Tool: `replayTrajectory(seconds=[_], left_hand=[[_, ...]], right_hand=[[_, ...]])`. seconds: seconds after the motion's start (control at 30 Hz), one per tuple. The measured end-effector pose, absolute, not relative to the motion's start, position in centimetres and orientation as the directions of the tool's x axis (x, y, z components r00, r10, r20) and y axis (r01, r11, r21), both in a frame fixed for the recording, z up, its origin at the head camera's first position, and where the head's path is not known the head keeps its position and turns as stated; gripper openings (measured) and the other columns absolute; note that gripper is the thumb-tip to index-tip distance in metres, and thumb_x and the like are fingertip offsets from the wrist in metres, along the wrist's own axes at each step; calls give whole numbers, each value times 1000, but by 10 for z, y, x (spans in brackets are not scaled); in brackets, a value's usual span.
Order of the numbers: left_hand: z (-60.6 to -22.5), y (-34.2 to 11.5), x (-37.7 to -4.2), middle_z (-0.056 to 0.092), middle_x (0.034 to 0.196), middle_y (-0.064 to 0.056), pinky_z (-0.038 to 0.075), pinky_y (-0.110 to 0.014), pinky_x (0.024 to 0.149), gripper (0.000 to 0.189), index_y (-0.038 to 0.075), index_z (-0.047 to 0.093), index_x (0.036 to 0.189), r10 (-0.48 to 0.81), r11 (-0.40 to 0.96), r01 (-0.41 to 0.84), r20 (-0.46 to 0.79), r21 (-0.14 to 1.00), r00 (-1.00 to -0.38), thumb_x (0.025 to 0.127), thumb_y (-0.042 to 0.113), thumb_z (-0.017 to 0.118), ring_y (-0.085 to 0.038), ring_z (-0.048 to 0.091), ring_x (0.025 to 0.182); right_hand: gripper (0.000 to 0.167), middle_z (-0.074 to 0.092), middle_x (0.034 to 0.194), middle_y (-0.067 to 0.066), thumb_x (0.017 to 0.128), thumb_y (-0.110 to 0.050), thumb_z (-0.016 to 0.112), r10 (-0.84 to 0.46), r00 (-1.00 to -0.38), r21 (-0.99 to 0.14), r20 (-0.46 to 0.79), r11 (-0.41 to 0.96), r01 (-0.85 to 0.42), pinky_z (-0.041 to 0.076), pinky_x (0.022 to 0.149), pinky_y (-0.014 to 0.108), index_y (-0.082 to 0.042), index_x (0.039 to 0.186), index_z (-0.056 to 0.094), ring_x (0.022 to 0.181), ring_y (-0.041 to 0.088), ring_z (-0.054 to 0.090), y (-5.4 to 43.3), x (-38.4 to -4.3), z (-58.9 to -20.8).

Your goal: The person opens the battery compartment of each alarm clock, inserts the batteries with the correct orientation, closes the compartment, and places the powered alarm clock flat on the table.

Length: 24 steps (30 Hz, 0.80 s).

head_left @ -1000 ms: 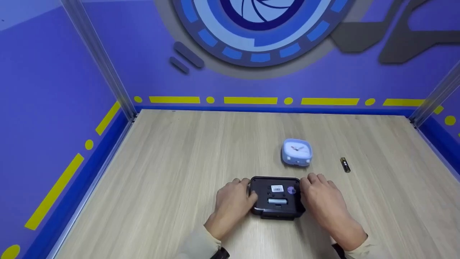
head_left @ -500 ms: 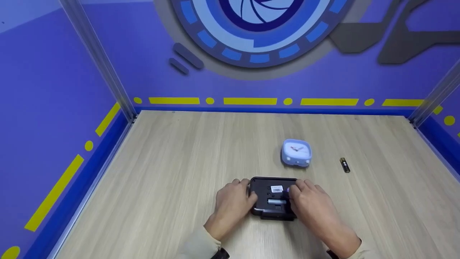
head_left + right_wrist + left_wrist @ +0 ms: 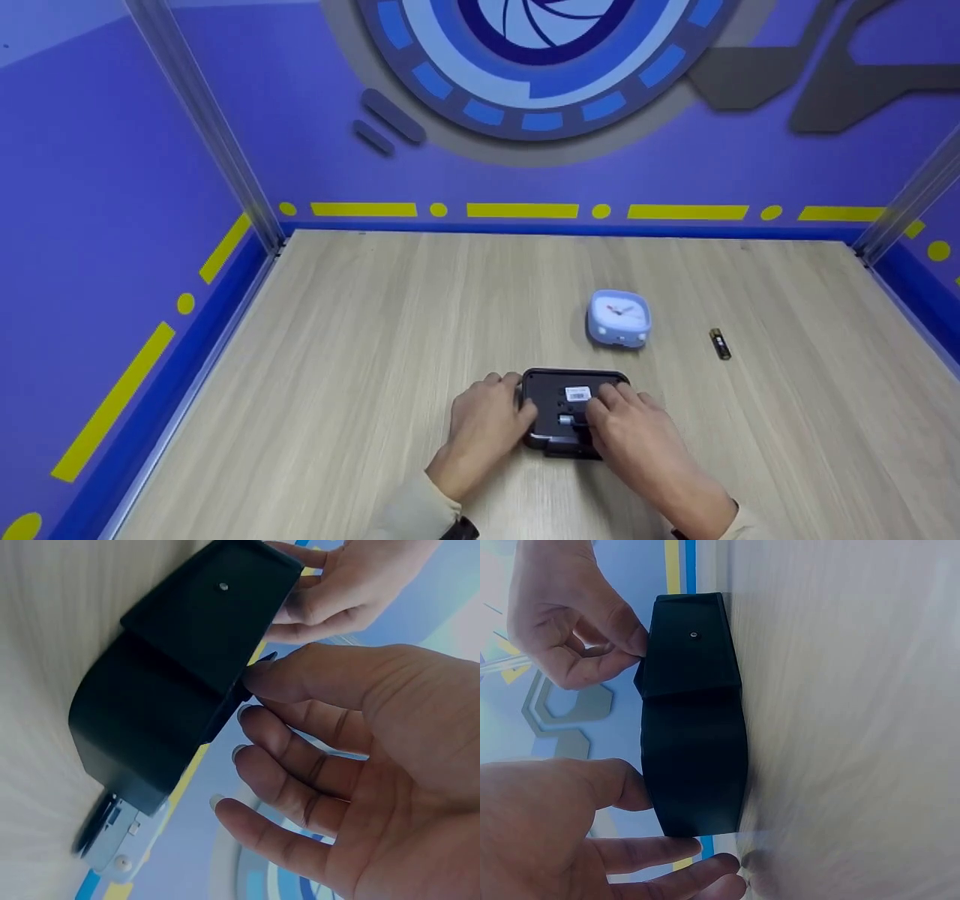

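Observation:
A black box-shaped device (image 3: 546, 409) lies on the table with its labelled back up. In its back, a slot holds a silvery battery (image 3: 565, 420), partly covered now. My left hand (image 3: 487, 412) grips the device's left edge, thumb on top and fingers down the side. Between thumb and index finger, my right hand (image 3: 637, 427) pinches a small black battery cover (image 3: 638, 680). The cover is tilted over the right part of the slot, and most of it is hidden by the fingers.
A light blue alarm clock (image 3: 619, 319) stands behind the device. To its right lies a loose black-and-gold battery (image 3: 720, 344). Blue printed panels wall in the wooden table (image 3: 390, 315) at the back and sides.
My right hand has moved left from the device's right edge to the battery slot, bringing the small black cover over the battery. The left hand has stayed in place.

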State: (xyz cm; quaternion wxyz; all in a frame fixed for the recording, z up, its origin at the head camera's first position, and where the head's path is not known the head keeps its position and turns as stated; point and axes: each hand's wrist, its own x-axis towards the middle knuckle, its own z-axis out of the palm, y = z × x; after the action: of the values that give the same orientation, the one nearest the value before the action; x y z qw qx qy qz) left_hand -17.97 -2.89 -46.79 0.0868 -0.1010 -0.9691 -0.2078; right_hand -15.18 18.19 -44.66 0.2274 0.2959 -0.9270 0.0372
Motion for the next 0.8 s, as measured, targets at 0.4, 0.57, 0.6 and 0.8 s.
replayTrajectory(seconds=[0.4, 0.57, 0.6, 0.8], left_hand=[[-470, -29, -179, 72, 91, -11, 55, -41, 63, 37, 5, 77, 119, 164, 895, 242, 226, 376, -960, 91, 29, 73, -28, 72, 79], [-469, -29, -179, 73, 92, -11, 56, -41, 63, 37, 5, 77, 120, 167, 894, 243, 222, 377, -961, 91, 29, 73, -28, 72, 80], [-469, -29, -179, 72, 91, -11, 56, -41, 64, 37, 5, 77, 120, 167, 894, 242, 222, 378, -961, 91, 29, 73, -28, 72, 80], [-468, -29, -180, 72, 91, -11, 56, -41, 64, 37, 5, 76, 120, 167, 895, 236, 208, 378, -964, 92, 29, 73, -28, 71, 79]], right_hand=[[24, 60, 82, 7, 77, -8, 88, -552, -698, 99, 457, 811, -577, 47, 61, 40, -6, 80, 64, 77, 27, 59, 173, -151, -452], [22, 61, 83, 8, 80, -7, 86, -559, -690, 112, 459, 807, -579, 48, 61, 40, -6, 81, 64, 77, 27, 60, 172, -151, -452], [22, 61, 83, 8, 80, -7, 86, -560, -690, 113, 458, 807, -580, 48, 61, 40, -6, 81, 64, 77, 27, 60, 172, -152, -453], [20, 62, 84, 8, 83, -4, 83, -569, -684, 117, 456, 800, -588, 49, 63, 40, -6, 81, 63, 78, 27, 60, 171, -150, -451]])
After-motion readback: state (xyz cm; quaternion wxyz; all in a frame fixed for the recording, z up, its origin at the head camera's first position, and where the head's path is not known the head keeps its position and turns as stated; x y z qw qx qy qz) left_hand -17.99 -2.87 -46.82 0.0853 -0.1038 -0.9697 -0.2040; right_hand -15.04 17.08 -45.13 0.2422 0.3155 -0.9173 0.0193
